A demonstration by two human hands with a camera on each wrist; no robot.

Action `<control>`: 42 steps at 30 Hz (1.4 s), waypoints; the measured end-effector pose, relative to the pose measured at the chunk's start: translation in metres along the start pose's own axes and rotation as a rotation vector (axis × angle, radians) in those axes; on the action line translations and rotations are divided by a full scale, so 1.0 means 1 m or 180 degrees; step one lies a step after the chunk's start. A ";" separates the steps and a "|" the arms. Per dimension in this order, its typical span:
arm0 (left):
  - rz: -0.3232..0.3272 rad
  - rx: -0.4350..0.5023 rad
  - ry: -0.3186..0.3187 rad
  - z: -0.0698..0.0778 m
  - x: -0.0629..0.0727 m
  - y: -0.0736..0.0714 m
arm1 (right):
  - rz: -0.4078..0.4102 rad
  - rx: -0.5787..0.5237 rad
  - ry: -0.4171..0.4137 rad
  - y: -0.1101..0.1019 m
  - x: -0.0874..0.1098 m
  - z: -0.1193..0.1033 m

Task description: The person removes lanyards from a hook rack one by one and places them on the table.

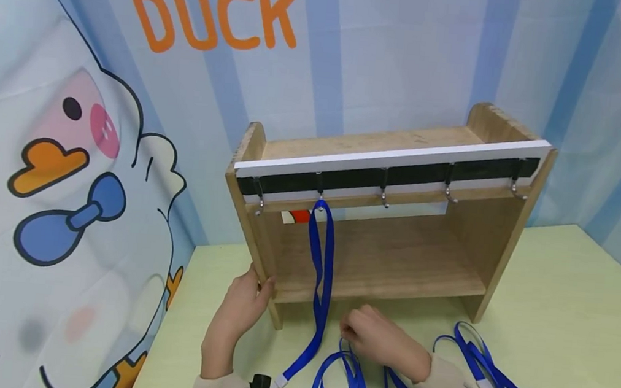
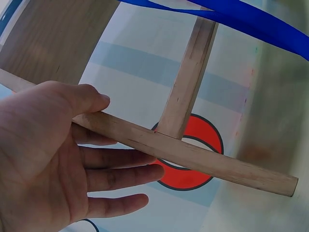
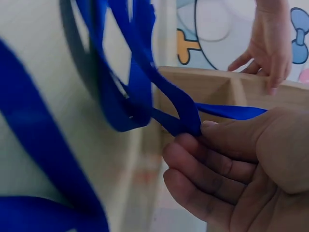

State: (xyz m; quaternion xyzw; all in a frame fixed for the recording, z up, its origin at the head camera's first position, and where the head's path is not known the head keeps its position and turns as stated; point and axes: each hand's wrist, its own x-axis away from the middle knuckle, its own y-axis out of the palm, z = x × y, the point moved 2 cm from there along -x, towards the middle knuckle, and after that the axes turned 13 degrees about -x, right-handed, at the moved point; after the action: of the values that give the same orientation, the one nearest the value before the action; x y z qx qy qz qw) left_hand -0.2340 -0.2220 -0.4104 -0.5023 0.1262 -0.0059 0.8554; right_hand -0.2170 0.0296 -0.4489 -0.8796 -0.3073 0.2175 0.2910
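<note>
My left hand (image 1: 242,302) holds the left side edge of a small wooden shelf (image 1: 382,259), its thumb on the near side and its fingers behind, as the left wrist view (image 2: 101,125) shows. My right hand (image 1: 376,335) pinches a blue lanyard (image 3: 181,111) between thumb and fingertips, raising part of it off the table; its coil (image 1: 318,383) lies below. From the second hook from the left on the shelf's rail hangs another blue lanyard (image 1: 327,275), its buckle end down near my left sleeve.
Along the shelf's top, a white and black rail (image 1: 356,178) carries several metal hooks. More blue lanyards lie on the pale table (image 1: 582,322): one lanyard (image 1: 494,376) at the right, another partly under my right forearm. A duck-print cloth (image 1: 400,54) stands behind.
</note>
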 end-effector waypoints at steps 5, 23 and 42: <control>0.0005 0.0016 -0.0019 0.001 -0.001 -0.002 | 0.0003 0.0075 -0.0005 0.000 0.000 0.008; -0.0006 0.0031 -0.0002 0.000 0.002 -0.003 | 0.0377 0.0154 -0.0207 -0.026 -0.003 -0.031; -0.0007 0.0037 -0.0044 0.001 0.000 -0.001 | 0.1648 0.0118 -0.1261 -0.071 -0.018 -0.087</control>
State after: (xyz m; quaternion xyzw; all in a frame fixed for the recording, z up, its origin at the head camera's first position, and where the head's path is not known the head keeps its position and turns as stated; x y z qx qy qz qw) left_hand -0.2334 -0.2221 -0.4090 -0.4975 0.1196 -0.0041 0.8591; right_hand -0.2099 0.0302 -0.3356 -0.8636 -0.1200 0.4568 0.1766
